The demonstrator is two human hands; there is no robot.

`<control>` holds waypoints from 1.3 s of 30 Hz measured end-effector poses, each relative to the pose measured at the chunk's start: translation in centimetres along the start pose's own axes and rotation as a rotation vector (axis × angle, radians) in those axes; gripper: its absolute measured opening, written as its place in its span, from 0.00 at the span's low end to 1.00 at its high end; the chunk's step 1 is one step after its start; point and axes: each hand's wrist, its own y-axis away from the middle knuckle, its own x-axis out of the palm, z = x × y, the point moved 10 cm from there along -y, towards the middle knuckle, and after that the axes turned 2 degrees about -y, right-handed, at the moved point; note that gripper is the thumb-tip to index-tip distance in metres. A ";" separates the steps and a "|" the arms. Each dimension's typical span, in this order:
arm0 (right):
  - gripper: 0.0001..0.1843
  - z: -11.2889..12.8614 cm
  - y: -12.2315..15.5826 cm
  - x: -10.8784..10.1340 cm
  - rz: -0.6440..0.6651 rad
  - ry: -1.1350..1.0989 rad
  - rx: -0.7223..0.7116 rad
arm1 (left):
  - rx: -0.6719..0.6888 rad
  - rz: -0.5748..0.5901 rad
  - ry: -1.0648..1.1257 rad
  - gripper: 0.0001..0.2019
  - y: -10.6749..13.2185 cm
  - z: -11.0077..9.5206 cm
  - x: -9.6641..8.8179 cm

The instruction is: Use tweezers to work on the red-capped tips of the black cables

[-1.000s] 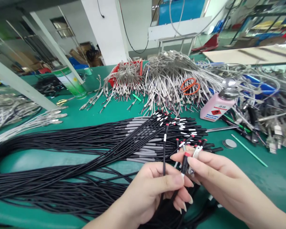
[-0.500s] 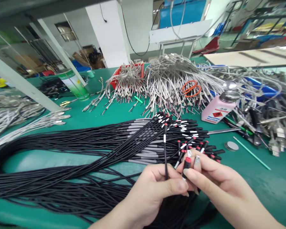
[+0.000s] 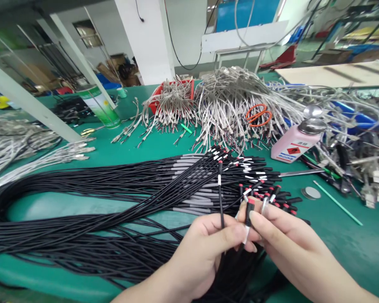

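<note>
Two hands meet beside the black cable bundle (image 3: 113,189); left hand (image 3: 205,248) pinches one upright cable (image 3: 220,189); right hand (image 3: 281,235) grips a red-tipped connector (image 3: 249,208); best held near the tips.

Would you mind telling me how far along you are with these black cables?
Done: many ends in the pile already carry red tips and white bands. In hand: the left hand grips a few cables; the right hand pinches one red-tipped end. Left: seemingly the big pile on the table.
</note>
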 end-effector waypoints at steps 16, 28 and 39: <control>0.11 4.1 1.7 -0.6 -0.189 0.535 -0.393 | 0.043 0.020 -0.085 0.12 -0.5 0.2 0.5; 0.13 4.1 0.5 -6.4 -0.365 0.557 -0.213 | 0.355 -0.221 -0.709 0.13 1.1 -4.3 -0.3; 0.21 1.8 0.4 -2.1 -0.017 0.323 -0.056 | 0.316 -0.001 -0.535 0.16 0.5 -2.6 1.2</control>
